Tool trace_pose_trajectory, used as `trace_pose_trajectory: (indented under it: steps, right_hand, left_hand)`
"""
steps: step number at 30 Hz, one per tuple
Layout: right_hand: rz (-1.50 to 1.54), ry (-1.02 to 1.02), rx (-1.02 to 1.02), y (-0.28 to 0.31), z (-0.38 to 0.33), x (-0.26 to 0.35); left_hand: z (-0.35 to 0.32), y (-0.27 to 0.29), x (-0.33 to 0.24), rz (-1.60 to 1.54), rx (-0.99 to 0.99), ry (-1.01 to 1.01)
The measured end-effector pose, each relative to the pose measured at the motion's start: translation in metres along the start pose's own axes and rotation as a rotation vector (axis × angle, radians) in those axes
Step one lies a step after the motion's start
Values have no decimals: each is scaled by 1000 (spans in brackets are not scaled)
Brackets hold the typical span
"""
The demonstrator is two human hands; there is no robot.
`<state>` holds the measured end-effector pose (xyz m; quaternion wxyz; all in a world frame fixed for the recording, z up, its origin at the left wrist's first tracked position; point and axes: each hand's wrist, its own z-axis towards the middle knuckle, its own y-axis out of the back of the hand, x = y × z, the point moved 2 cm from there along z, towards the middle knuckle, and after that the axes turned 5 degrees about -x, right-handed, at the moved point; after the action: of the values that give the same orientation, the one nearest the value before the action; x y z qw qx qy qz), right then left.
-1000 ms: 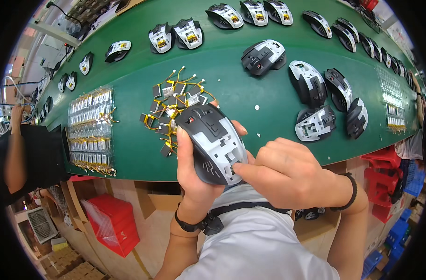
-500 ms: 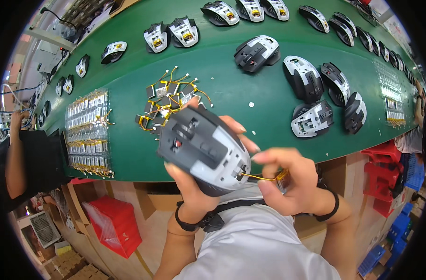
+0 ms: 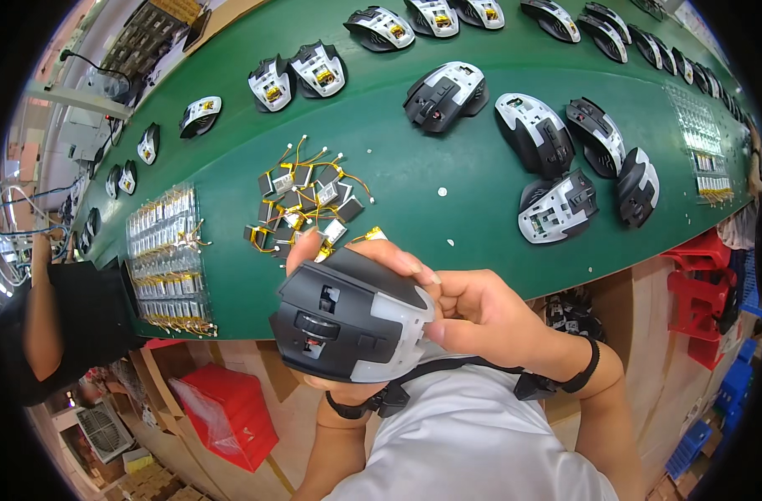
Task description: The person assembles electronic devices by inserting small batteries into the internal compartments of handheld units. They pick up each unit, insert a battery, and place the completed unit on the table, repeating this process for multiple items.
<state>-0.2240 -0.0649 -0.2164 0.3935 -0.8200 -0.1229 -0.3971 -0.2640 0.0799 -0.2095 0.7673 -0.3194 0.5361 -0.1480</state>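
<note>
Held up in front of me is a black computer mouse (image 3: 348,321) with a white rear shell, tilted, its scroll wheel toward the left. My left hand (image 3: 391,257) is closed around it from beneath and along its far side. At the mouse's rear end my right hand (image 3: 489,317) is closed, thumb and fingertips pressed against the white shell's edge. What lies between those fingertips is hidden. Just beyond the mouse, a loose pile of small battery packs (image 3: 306,196) with thin wires and white plugs rests on the green table (image 3: 423,184).
A clear tray of batteries (image 3: 168,259) lies on the left, another tray (image 3: 700,146) far right. Several mice (image 3: 535,134) stand at right; a row with yellow-taped batteries (image 3: 318,71) lines the back. A red bin (image 3: 231,413) sits below. Another person's arm (image 3: 43,317) is at left.
The mouse has turned and tipped, and its rear opening is out of sight. My right hand has moved in against the mouse; the wire and battery it held are hidden now.
</note>
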Motion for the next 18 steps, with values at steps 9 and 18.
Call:
trace_pose_trajectory:
  steps: [9, 18]
  right_hand:
    - [30, -7, 1, 0, 2, -5]
    - [147, -67, -10, 3, 6, -5]
  left_hand:
    - [1, -1, 6, -2, 32, -26]
    - [7, -13, 14, 20, -206, 40]
